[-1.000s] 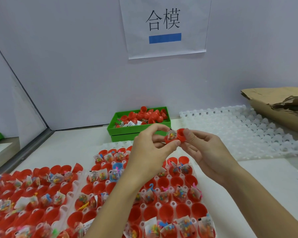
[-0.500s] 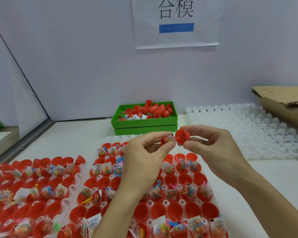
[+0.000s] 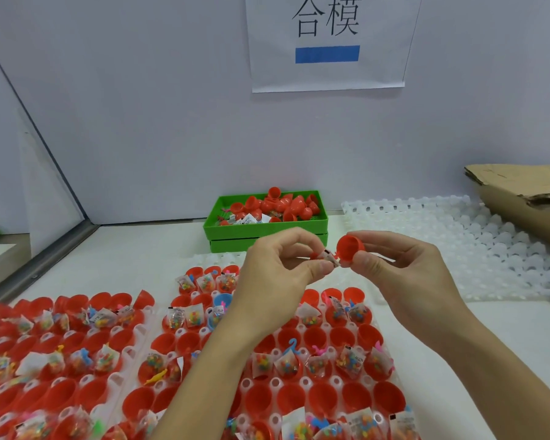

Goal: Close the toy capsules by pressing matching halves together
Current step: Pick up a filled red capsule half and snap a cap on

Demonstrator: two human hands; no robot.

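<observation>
My right hand [image 3: 404,274] pinches an empty red capsule half [image 3: 350,249] between thumb and fingers, its open side turned left. My left hand [image 3: 277,274] pinches the other red half, mostly hidden by its fingers, with a small clear toy packet [image 3: 330,258] sticking out of it. The two halves sit close together in the air but apart, above the white tray [image 3: 277,382] of red capsule halves. Many halves in that tray hold toy packets; others are empty.
A second tray [image 3: 124,350] of red halves with packets lies at the left. A green bin [image 3: 267,231] of loose red halves stands behind, at the wall. An empty white tray [image 3: 489,258] lies at the right, with a cardboard box [image 3: 527,201] beyond it.
The two halves were held together a second ago; my right hand has since drawn its half away to the right and turned its opening toward the left hand. The camera view tilted slightly.
</observation>
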